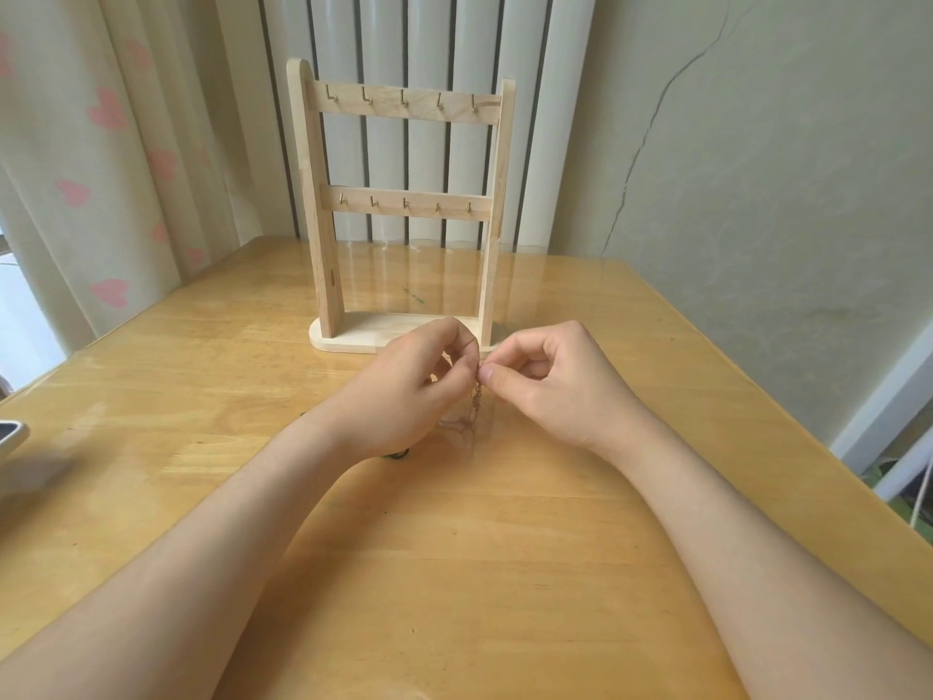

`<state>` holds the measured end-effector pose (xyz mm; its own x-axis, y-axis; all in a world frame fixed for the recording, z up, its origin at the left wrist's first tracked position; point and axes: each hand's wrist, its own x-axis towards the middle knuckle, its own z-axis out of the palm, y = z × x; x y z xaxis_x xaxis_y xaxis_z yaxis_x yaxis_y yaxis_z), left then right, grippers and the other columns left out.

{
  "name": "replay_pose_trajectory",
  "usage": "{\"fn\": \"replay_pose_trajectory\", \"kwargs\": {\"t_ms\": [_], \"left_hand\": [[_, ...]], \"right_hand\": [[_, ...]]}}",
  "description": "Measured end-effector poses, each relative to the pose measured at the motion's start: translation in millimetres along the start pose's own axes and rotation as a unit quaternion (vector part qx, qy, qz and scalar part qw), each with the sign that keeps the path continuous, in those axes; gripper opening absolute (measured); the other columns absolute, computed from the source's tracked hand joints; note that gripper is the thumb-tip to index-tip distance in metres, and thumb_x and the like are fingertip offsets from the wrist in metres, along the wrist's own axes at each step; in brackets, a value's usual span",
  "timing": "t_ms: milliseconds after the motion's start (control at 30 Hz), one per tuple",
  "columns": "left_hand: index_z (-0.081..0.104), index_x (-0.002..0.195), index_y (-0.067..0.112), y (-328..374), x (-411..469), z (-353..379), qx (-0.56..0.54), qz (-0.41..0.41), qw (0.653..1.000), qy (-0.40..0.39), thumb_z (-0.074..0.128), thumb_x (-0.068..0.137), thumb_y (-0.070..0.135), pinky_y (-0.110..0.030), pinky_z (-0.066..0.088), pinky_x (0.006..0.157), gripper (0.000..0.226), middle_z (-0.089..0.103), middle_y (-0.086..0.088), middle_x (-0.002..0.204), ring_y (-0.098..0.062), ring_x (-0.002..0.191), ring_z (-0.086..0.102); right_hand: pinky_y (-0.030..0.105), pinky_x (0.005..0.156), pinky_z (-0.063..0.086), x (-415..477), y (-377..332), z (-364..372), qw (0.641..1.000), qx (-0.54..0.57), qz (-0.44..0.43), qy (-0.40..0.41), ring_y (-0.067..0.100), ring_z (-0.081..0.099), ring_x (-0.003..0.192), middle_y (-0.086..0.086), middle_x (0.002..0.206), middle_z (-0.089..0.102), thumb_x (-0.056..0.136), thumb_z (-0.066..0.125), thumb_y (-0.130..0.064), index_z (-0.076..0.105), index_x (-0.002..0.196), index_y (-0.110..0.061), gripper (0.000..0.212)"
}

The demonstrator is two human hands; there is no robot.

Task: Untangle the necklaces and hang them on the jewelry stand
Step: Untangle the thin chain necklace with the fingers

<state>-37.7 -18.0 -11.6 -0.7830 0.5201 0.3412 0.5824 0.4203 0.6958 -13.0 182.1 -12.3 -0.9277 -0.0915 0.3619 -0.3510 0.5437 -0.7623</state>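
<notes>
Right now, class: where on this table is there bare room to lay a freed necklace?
Bare wood lies right of the right hand, toward the table edge, and left of the jewelry stand. It is crowded between the hands, where the chain hangs.

glossy wooden table [505,573], jewelry stand [404,204] upright on it

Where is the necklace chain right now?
In the head view, the necklace chain hangs mid-frame, pinched between the left hand and right hand, just in front of the wooden jewelry stand.
</notes>
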Motion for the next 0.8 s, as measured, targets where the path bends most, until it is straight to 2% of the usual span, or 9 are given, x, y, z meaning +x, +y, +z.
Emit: {"fn": "replay_pose_trajectory", "kwargs": {"t_ms": [67, 167, 267, 367, 433, 500, 633, 800], "left_hand": [[0.057, 0.098, 0.018, 1.2, -1.0, -0.5, -0.003, 0.002, 1.0, -0.01, 0.05, 0.111, 0.025, -0.012, 0.043, 0.056, 0.016, 0.061, 0.027, 0.072, 0.001, 0.055, 0.054], [0.057, 0.098, 0.016, 4.2, -1.8, -2.1, 0.006, 0.004, 1.0, -0.015, 0.051, 0.111, 0.023, -0.012, 0.042, 0.056, 0.015, 0.061, 0.014, 0.077, 0.001, 0.053, 0.053], [0.058, 0.097, 0.018, 4.4, -1.4, -1.9, 0.011, -0.01, 1.0, -0.022, 0.053, 0.109, 0.025, -0.012, 0.042, 0.055, 0.015, 0.065, 0.007, 0.08, 0.001, 0.056, 0.055], [0.061, 0.096, 0.018, 0.7, 0.8, -1.0, -0.04, -0.042, 0.998, -0.03, 0.054, 0.11, 0.029, -0.016, 0.041, 0.054, 0.018, 0.062, 0.013, 0.071, -0.002, 0.054, 0.051], [0.062, 0.097, 0.019, -1.3, 2.5, -1.1, -0.082, -0.056, 0.995, -0.033, 0.053, 0.11, 0.03, -0.019, 0.043, 0.058, 0.02, 0.06, 0.02, 0.07, -0.006, 0.061, 0.054], [0.062, 0.098, 0.018, -1.0, 3.1, -0.7, -0.102, -0.058, 0.993, -0.032, 0.052, 0.111, 0.03, -0.016, 0.043, 0.06, 0.02, 0.06, 0.024, 0.074, -0.004, 0.066, 0.057], [0.06, 0.101, 0.015, 0.6, 3.4, -1.1, -0.103, -0.056, 0.993, -0.031, 0.05, 0.112, 0.029, -0.013, 0.042, 0.058, 0.02, 0.06, 0.016, 0.081, -0.002, 0.068, 0.057], [0.06, 0.101, 0.016, 2.6, 3.0, -1.0, -0.107, -0.071, 0.991, -0.026, 0.049, 0.112, 0.027, -0.01, 0.04, 0.053, 0.02, 0.06, 0.013, 0.084, 0.002, 0.063, 0.055]], "right_hand": [[0.052, 0.083, 0.061, 0.5, 0.2, -0.5, 1.0, 0.001, 0.001, -0.001, 0.027, 0.076, 0.082, -0.001, 0.081, 0.079, 0.091, 0.076, -0.021, 0.081, 0.082, -0.022, 0.011], [0.053, 0.082, 0.061, 1.1, -0.4, -2.1, 1.0, -0.006, -0.005, 0.0, 0.027, 0.074, 0.08, -0.001, 0.078, 0.077, 0.087, 0.072, -0.026, 0.079, 0.079, -0.023, 0.011], [0.05, 0.081, 0.061, 0.8, -2.5, -3.1, 1.0, -0.018, -0.019, 0.001, 0.022, 0.074, 0.079, -0.003, 0.076, 0.077, 0.088, 0.072, -0.022, 0.079, 0.077, -0.023, 0.013], [0.047, 0.08, 0.061, 0.6, -4.1, -3.3, 0.999, -0.024, -0.024, 0.003, 0.02, 0.074, 0.079, -0.004, 0.076, 0.077, 0.09, 0.073, -0.015, 0.08, 0.077, -0.023, 0.017], [0.048, 0.079, 0.061, 0.4, -3.8, -3.2, 0.999, -0.025, -0.022, 0.005, 0.021, 0.074, 0.079, -0.004, 0.076, 0.076, 0.092, 0.073, -0.015, 0.079, 0.077, -0.023, 0.018], [0.049, 0.08, 0.062, 0.4, -2.5, -2.6, 0.999, -0.025, -0.02, 0.004, 0.022, 0.074, 0.079, -0.005, 0.077, 0.077, 0.093, 0.073, -0.016, 0.079, 0.079, -0.024, 0.017], [0.049, 0.08, 0.062, 0.2, -1.3, -0.1, 0.999, -0.03, -0.027, 0.005, 0.023, 0.074, 0.079, -0.006, 0.08, 0.077, 0.095, 0.073, -0.018, 0.079, 0.082, -0.026, 0.016], [0.037, 0.073, 0.061, -0.9, -5.7, -0.8, 0.999, -0.01, -0.039, 0.023, 0.015, 0.074, 0.075, -0.009, 0.076, 0.077, 0.092, 0.075, -0.012, 0.081, 0.08, -0.022, 0.017]]}}
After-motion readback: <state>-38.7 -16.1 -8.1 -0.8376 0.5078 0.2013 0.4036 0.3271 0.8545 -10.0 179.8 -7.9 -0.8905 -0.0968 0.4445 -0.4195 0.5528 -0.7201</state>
